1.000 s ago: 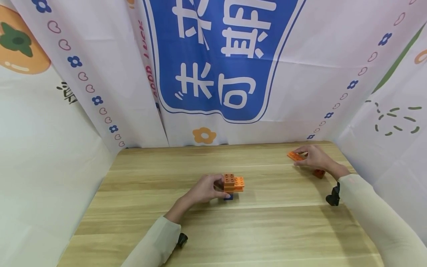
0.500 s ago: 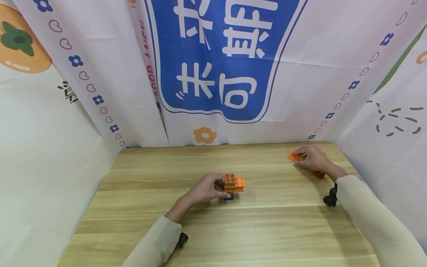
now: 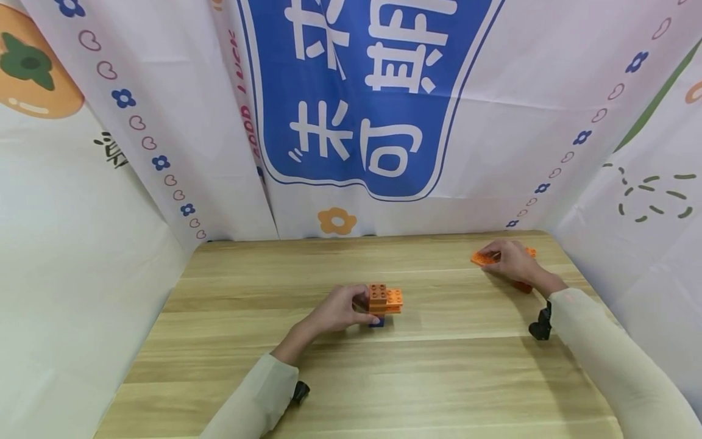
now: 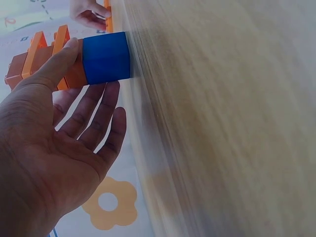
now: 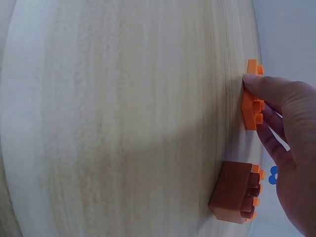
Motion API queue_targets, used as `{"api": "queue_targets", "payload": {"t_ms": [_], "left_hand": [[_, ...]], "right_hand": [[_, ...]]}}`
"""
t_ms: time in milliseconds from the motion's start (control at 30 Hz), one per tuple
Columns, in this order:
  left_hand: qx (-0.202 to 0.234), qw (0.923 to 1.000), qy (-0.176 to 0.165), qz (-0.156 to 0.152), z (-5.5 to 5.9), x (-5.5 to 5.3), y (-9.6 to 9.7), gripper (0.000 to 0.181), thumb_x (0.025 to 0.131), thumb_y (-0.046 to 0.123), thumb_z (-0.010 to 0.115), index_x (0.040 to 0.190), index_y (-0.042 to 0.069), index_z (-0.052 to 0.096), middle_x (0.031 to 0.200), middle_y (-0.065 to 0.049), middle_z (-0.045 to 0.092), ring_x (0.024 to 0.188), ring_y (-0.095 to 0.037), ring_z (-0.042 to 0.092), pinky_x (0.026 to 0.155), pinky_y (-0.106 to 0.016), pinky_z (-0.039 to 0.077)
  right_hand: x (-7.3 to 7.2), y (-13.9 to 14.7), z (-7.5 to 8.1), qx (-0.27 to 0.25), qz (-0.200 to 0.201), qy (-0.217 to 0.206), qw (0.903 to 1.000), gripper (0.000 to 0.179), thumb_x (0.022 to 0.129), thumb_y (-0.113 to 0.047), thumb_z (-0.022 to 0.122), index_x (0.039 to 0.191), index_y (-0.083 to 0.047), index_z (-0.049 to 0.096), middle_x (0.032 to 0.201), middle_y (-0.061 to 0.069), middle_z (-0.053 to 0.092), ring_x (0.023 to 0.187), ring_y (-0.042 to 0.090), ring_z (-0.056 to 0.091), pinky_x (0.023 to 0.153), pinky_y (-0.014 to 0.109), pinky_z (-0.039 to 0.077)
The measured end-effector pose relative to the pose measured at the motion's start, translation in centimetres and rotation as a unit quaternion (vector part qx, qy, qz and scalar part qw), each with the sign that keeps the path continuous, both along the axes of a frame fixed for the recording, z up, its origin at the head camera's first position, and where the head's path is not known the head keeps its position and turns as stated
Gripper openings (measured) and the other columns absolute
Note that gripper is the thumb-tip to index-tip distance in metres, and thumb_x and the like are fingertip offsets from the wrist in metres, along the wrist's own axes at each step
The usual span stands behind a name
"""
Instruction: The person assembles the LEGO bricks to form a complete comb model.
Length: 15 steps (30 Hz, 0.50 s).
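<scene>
Between the thumb and fingers of my left hand (image 3: 336, 310) is a stack of toy building bricks near the table's middle. Its lowest piece is a blue brick (image 4: 106, 58), close against the wood. Above it come brown pieces and two thin orange plates (image 4: 60, 42) jutting sideways; a brown studded brick (image 3: 377, 295) tops the stack. At the far right, my right hand (image 3: 515, 262) pinches a thin orange studded plate (image 5: 251, 109) by its long sides, low over the table. Beside that hand lies a brown brick (image 5: 232, 190), partly hidden by it in the head view.
Another orange studded piece (image 5: 256, 168) shows just behind the brown brick. The wooden table (image 3: 439, 366) meets a printed cloth (image 3: 482, 171) along its back edge, and cloth hangs on both sides too.
My right hand has shifted very slightly left, and the orange piece behind it has come into view. The left hand and its stack stay in place.
</scene>
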<state>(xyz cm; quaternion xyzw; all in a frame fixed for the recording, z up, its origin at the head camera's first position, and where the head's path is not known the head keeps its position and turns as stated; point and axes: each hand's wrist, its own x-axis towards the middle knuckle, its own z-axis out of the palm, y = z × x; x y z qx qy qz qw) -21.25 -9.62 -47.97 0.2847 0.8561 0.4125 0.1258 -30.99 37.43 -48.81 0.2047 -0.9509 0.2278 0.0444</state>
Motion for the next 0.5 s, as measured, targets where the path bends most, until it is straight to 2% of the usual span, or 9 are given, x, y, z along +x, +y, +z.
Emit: {"api": "queue_targets", "payload": {"t_ms": [500], "left_hand": [[-0.001, 1.0000, -0.005, 0.003, 0.03, -0.11, 0.06, 0.028, 0.088, 0.022, 0.090, 0.105, 0.013, 0.069, 0.102, 0.004, 0.074, 0.093, -0.009, 0.069, 0.082, -0.026, 0.058]], "right_hand": [[0.64, -0.46, 0.40, -0.014, 0.018, 0.001, 0.9997, 0.034, 0.085, -0.006, 0.089, 0.116, 0.003, 0.078, 0.115, 0.023, 0.076, 0.099, 0.038, 0.074, 0.083, 0.051, 0.062]]}}
